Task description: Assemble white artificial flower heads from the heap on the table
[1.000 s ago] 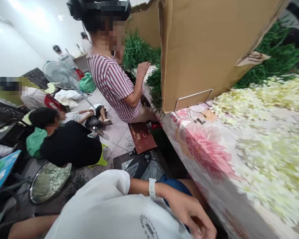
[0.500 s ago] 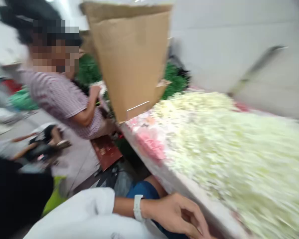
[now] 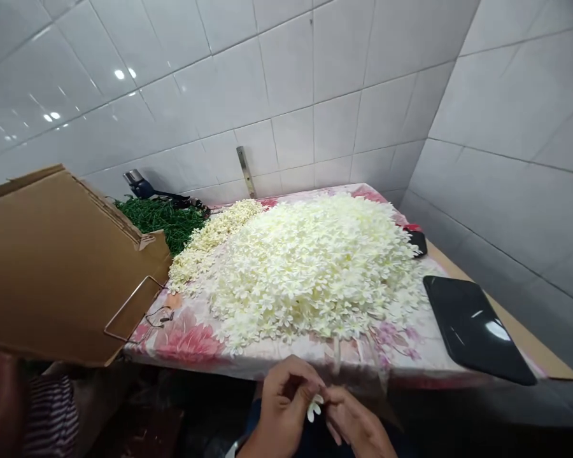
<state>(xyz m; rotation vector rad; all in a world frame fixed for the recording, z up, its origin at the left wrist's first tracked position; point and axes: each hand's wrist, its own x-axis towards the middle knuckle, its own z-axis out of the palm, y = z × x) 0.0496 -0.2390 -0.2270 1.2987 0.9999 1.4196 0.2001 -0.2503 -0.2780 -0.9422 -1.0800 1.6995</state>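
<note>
Left hand [image 3: 284, 395] and right hand [image 3: 356, 421] at bottom centre, just below the worktop's front edge, fingers curled, pinching a small white flower [image 3: 314, 408] between them. Large heap of white flowers [image 3: 310, 273] covers the middle of the floral-clothed worktop [image 3: 186, 343]. Green sprigs [image 3: 157, 222] lie beyond the cardboard sheet [image 3: 52, 267], left; black tablet [image 3: 475, 324], right.

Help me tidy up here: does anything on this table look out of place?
The brown cardboard sheet looks off: it leans tilted over the left edge of the floral tablecloth, overhanging the table and partly hiding the green leaves behind it.
</note>
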